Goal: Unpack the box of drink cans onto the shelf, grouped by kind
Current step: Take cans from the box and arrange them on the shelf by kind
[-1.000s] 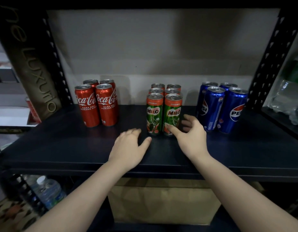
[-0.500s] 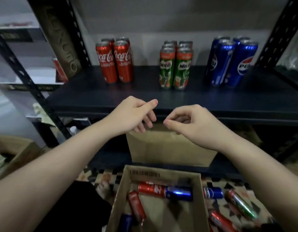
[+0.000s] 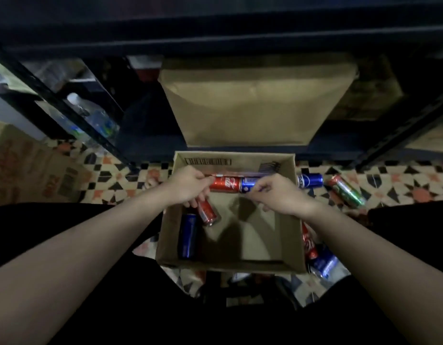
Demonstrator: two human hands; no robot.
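While both hands reached down into the open cardboard box (image 3: 287, 245), the left hand (image 3: 188, 186) curled its fingers at the end of a red can (image 3: 224, 184) lying on its side along the far wall; contact looked likely but blur left it uncertain whether it truly gripped. Right hand (image 3: 277, 192) had fingers curled over a blue can (image 3: 250, 183) lying end to end with the red one, grip likewise unclear. Just under the left hand a second red can (image 3: 209, 212) lay tilted on the box floor, and nearer the person beside the left wall lay a dark blue can (image 3: 188, 236). Outside the box, right of the right hand, a blue can (image 3: 310, 180) and a green can (image 3: 346, 190) lay on the patterned floor (image 3: 402, 180). Below the right forearm a red can (image 3: 308, 242) and another blue can (image 3: 325, 263) lay against the box's right side. Beyond both hands stood a brown paper bag (image 3: 252, 103) on the lower level of a dark shelf frame (image 3: 215, 28). Far left of the left hand were a water bottle (image 3: 91, 115) and a printed carton (image 3: 29, 165).
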